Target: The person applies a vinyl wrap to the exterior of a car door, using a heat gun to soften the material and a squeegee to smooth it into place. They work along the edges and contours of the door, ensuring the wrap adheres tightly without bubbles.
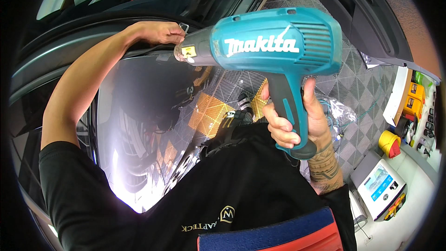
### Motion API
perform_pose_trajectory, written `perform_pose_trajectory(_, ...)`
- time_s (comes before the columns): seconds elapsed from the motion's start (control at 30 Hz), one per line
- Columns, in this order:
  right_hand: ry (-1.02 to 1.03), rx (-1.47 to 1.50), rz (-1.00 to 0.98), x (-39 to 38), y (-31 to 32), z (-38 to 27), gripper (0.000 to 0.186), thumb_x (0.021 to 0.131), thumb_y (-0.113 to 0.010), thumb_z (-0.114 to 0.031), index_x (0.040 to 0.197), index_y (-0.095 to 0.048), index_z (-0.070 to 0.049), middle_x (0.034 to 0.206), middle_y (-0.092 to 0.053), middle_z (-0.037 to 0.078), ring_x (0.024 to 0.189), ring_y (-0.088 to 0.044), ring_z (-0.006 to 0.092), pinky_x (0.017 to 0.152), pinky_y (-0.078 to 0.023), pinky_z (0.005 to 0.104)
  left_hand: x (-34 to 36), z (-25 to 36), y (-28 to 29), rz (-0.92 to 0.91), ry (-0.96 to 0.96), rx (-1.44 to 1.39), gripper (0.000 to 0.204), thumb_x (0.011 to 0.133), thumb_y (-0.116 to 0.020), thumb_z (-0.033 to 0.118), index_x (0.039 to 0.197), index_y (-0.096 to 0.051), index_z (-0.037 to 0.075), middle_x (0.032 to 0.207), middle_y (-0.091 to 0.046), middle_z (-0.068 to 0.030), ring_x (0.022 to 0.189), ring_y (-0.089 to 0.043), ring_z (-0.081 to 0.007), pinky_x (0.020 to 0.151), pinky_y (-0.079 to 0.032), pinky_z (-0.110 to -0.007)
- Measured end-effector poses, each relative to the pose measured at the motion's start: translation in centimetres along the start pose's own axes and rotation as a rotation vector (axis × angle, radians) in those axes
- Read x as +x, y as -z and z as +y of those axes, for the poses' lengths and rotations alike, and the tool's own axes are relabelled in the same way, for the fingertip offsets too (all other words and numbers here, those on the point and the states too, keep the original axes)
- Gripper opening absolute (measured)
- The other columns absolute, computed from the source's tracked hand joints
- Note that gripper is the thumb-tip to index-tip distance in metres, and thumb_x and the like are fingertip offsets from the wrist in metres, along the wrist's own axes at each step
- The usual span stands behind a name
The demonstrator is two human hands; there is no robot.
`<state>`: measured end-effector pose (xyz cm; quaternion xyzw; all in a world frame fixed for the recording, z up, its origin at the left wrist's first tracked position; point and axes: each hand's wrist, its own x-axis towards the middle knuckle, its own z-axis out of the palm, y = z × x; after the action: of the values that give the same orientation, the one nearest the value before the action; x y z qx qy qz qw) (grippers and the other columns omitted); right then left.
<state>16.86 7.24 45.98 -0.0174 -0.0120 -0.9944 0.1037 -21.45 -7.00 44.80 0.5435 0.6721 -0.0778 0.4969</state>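
My right hand (316, 111) is wrapped round the black-and-teal handle of a heat gun (274, 32), held up in front of me. Its metal nozzle (197, 49) points left and overlaps the fingertips of my left hand (160, 32) in the picture. That hand is closed, fingers curled down at the upper edge of a glossy dark car panel (134, 88); what they pinch, if anything, is hidden. Just above the fingertips sits a small metal loop (185, 27). Along the panel's right side, a shiny see-through edge lets the floor show.
The dark car interior lies beyond the panel, with an open door (371, 14) at upper right. Grey patterned floor tiles (357, 83) include yellow ones (209, 111). At right stand a white machine with a screen (381, 186), a yellow roll (388, 142) and yellow cases (413, 100).
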Motion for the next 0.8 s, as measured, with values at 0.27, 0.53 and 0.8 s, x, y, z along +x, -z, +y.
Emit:
perform_pose_trajectory(0.27, -0.308, -1.271, 0.759, -1.4, 11.0, -2.8, 0.051, 0.083, -0.049, -0.025, 0.122, -0.041, 0.007, 0.077, -0.059, 0.014, 0.055, -0.059, 0.0203, 0.05, -0.05, 0.0324, -0.8, 1.2, 0.0, 0.016, 0.037, 0.036, 0.042, 0.095, -0.049, 0.04, 0.087, -0.053, -0.001, 0.072, -0.049, -0.0128, 0.07, -0.048, -0.0219, 0.068, -0.04, -0.035)
perform_pose_trajectory(0.53, -1.193, -2.507, 0.529, -0.7, 33.1, 6.5, 0.023, 0.084, -0.055, -0.021, 0.092, -0.071, -0.007, 0.103, -0.067, 0.015, 0.095, -0.065, 0.0307, 0.066, -0.048, 0.0544, -1.2, 2.2, 0.7, 0.022, 0.097, 0.093, 0.046, 0.092, -0.051, 0.046, 0.105, -0.057, 0.001, 0.099, -0.055, -0.0153, 0.093, -0.053, -0.0266, 0.082, -0.041, -0.036)
perform_pose_trajectory(0.8, -1.059, -2.596, 0.472, -0.7, 27.1, 11.1, 0.019, 0.081, -0.056, -0.014, 0.086, -0.073, -0.01, 0.09, -0.07, 0.008, 0.081, -0.066, 0.0275, 0.058, -0.046, 0.0436, -1.3, 1.8, 0.3, 0.051, 0.075, 0.046, 0.048, 0.092, -0.052, 0.046, 0.102, -0.06, 0.001, 0.095, -0.06, -0.0135, 0.09, -0.057, -0.025, 0.08, -0.042, -0.034)
